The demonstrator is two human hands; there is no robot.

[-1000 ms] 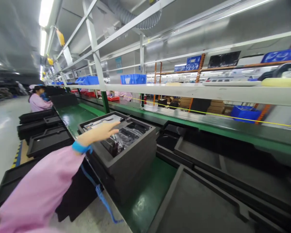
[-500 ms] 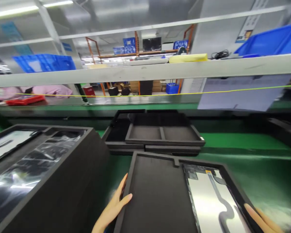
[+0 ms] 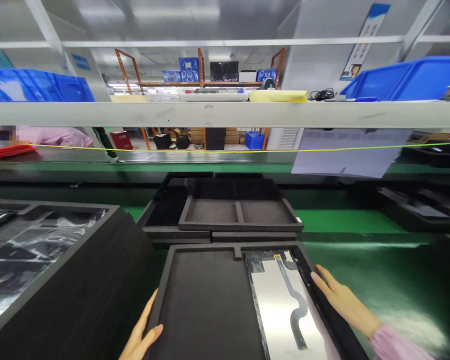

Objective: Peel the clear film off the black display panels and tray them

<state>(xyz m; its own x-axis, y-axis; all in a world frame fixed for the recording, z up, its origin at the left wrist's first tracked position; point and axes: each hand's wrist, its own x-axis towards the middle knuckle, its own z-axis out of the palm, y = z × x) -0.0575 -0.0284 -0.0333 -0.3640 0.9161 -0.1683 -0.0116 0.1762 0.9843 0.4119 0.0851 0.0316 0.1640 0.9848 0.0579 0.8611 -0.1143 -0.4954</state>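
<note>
A black foam tray (image 3: 206, 300) with two compartments is in front of me. My left hand (image 3: 141, 330) grips its left rim, thumb on top and fingers along the outer side. On the opposite edge, my right hand (image 3: 341, 297) has hold of the right rim in the same way. The right compartment holds a display panel (image 3: 275, 305) with a silvery back and a grey ribbon cable (image 3: 294, 295) that curves down it. Bare foam shows in the left compartment. The tray's near edge lies below the picture.
Beyond it, more black trays (image 3: 243, 227) are stacked on the green bench (image 3: 390, 280). A tall tray stack (image 3: 78, 280) with film-covered panels stands at left. Dark trays (image 3: 416, 205) lie at right. Above run a white shelf beam (image 3: 210, 114) and a yellow cord (image 3: 210, 150).
The tray and both hands have shifted left in view, and the tray now sits straighter. More of my right hand and its pink sleeve shows. The camera view has also turned.
</note>
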